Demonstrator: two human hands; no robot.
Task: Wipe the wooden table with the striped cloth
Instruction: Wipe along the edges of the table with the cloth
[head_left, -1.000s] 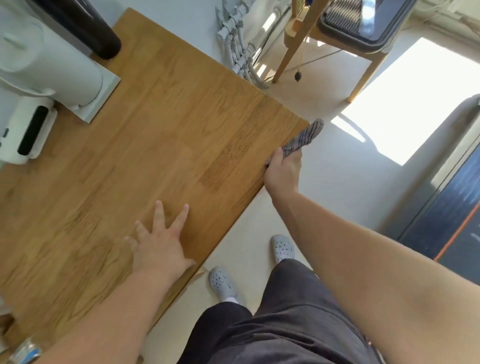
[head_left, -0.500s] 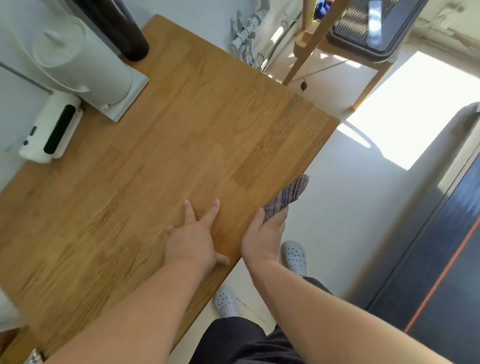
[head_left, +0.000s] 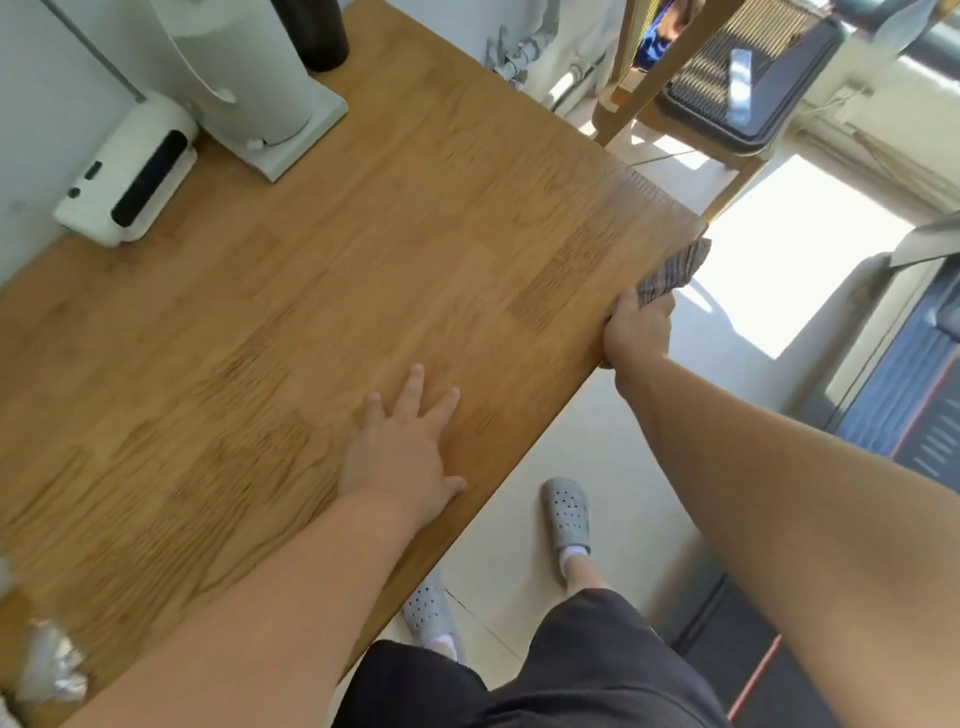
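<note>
Right hand (head_left: 636, 332): closed on the cloth (head_left: 674, 271) at the table (head_left: 363, 260) edge.
Left hand (head_left: 402, 452): flat, fingers spread, on the table.
Risk: cloth slips off the edge.

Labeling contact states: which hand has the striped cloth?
The right hand, gripping the striped cloth at the table edge; the left hand lies flat, empty.

Bright daylight enters from the upper right, leaving an overexposed white patch on the floor (head_left: 810, 270). The wooden table (head_left: 291, 291) is evenly lit, its grain smeared by motion blur. Wide-angle distortion bends lines toward the frame edges.
</note>
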